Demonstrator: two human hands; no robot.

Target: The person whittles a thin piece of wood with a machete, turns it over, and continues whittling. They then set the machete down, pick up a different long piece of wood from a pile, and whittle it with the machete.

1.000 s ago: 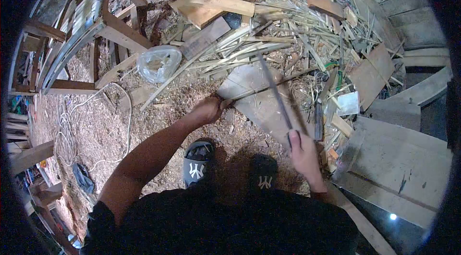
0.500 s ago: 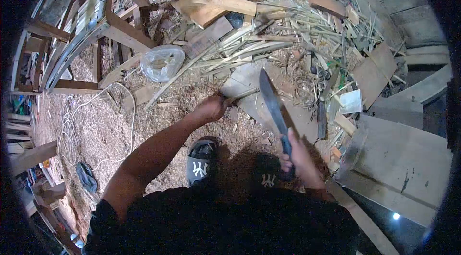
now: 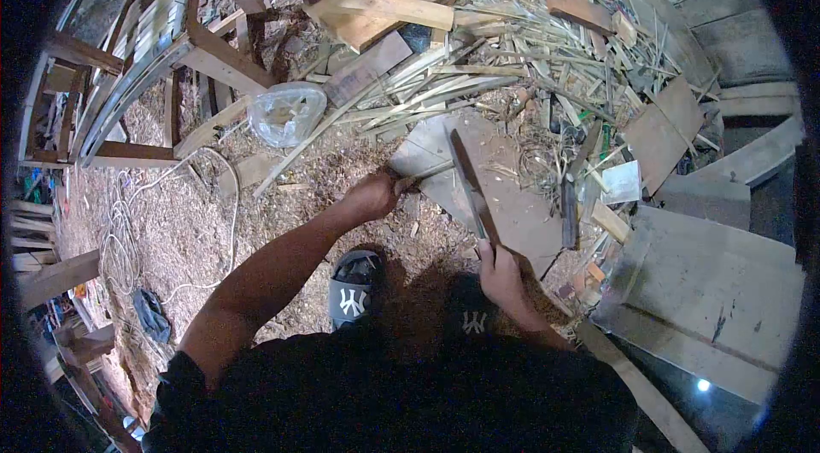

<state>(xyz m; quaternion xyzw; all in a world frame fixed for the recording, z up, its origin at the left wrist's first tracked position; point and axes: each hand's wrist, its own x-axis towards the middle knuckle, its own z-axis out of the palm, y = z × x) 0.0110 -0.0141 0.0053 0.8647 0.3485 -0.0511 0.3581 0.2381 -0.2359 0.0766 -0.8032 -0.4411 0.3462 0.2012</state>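
Note:
In my left hand (image 3: pixel 373 194) a short pale wooden stick (image 3: pixel 434 170) is gripped, its far end pointing right over a flat board (image 3: pixel 521 197) on the ground. My right hand (image 3: pixel 502 275) is wrapped round the handle of a machete (image 3: pixel 472 182). The long blade slants up and to the left, and overlaps the right end of the stick in this view. Both hands are in front of my slippers (image 3: pixel 353 299), above ground strewn with wood shavings.
Split sticks (image 3: pixel 461 86) and offcuts lie heaped beyond the board. A clear plastic bag (image 3: pixel 287 114) sits near a wooden chair (image 3: pixel 184 52) at the upper left. Coiled cord (image 3: pixel 124 252) lies to the left. A wooden panel (image 3: pixel 709 299) stands at the right.
The machete has swung left and turned, so its blade now meets the stick's end in view. My right hand moved slightly left. My left hand and the stick have hardly moved.

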